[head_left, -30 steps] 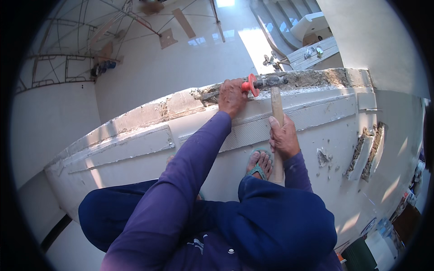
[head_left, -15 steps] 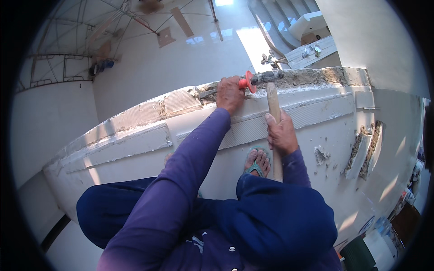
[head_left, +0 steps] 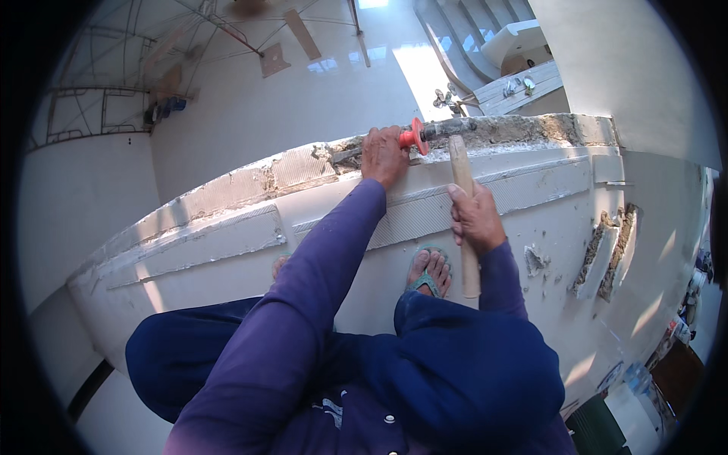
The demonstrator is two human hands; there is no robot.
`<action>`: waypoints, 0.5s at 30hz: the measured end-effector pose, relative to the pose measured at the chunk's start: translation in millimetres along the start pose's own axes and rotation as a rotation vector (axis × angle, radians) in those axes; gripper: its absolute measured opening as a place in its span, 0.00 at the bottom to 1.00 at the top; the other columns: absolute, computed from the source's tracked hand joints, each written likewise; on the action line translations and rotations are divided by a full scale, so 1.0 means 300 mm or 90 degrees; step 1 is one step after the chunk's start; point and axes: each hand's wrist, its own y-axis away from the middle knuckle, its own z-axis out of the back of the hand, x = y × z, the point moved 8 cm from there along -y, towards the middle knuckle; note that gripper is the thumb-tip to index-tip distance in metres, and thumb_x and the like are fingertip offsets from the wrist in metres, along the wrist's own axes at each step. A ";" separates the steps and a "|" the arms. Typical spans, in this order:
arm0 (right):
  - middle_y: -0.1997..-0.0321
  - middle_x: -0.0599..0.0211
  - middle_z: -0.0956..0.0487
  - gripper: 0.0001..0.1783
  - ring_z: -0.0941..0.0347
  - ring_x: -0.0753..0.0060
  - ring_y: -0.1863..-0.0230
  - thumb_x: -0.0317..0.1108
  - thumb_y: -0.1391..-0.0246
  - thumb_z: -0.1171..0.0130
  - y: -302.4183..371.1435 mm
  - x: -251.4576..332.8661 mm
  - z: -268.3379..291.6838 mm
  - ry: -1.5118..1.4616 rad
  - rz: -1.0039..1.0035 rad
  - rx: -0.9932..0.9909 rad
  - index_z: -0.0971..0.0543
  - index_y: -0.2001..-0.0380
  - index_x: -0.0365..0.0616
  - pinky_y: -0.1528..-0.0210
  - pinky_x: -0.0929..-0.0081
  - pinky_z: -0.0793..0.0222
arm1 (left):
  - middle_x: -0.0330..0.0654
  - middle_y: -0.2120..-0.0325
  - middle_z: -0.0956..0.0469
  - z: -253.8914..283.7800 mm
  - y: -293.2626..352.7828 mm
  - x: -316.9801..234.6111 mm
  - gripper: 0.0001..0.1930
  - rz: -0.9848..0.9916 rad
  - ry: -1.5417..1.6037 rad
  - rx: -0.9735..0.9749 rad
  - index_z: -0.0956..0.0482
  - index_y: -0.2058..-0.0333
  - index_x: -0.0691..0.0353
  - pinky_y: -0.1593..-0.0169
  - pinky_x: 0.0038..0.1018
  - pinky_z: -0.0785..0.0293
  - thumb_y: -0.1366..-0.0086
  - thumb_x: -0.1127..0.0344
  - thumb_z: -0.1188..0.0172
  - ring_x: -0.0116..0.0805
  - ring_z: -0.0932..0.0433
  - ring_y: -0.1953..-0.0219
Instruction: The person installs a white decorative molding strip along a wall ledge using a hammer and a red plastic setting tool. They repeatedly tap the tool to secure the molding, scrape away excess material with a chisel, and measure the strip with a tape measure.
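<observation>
My left hand [head_left: 385, 158] is closed around a chisel [head_left: 414, 137] with a round red hand guard. Its grey blade [head_left: 347, 156] points left into the broken, rough top edge of a ledge [head_left: 504, 135]. In my right hand [head_left: 478, 216] is a hammer, gripped partway along its pale wooden handle [head_left: 463, 168]. The dark hammer head [head_left: 449, 129] lies in line with the chisel, right up by the red guard; whether they touch I cannot tell.
Ribbed tile strips [head_left: 409, 216] lie along the ledge in front of my sandalled foot [head_left: 430, 273]. Two mortar-crusted pieces [head_left: 607, 254] and crumbs [head_left: 536, 260] lie to the right. Beyond the ledge is a drop to a lower floor [head_left: 303, 106] with scaffolding [head_left: 98, 114].
My right hand and the lower end of the hammer handle have shifted slightly right. My left hand and the chisel stay nearly in place.
</observation>
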 end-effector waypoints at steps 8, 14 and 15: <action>0.77 0.75 0.34 0.16 0.36 0.84 0.84 0.44 0.25 0.50 -0.012 0.322 0.364 -0.201 0.244 -0.287 0.35 0.66 0.46 0.86 0.80 0.32 | 0.48 0.65 0.19 0.022 0.012 -0.010 0.06 0.038 -0.009 0.045 0.21 0.66 0.60 0.46 0.44 0.30 0.38 0.66 0.34 0.50 0.25 0.54; 0.80 0.73 0.32 0.15 0.35 0.82 0.88 0.41 0.29 0.44 -0.051 0.005 0.056 -0.045 0.005 -0.021 0.33 0.64 0.43 0.90 0.77 0.34 | 0.47 0.63 0.18 0.023 0.009 -0.014 0.07 0.048 -0.015 0.054 0.19 0.64 0.61 0.43 0.42 0.30 0.40 0.68 0.33 0.47 0.24 0.52; 0.80 0.73 0.32 0.15 0.35 0.82 0.88 0.41 0.29 0.43 -0.034 -0.029 0.014 0.019 -0.058 0.074 0.32 0.64 0.42 0.90 0.76 0.35 | 0.47 0.63 0.18 0.021 0.008 -0.014 0.07 0.042 -0.017 0.051 0.19 0.64 0.61 0.43 0.42 0.30 0.40 0.68 0.33 0.47 0.24 0.52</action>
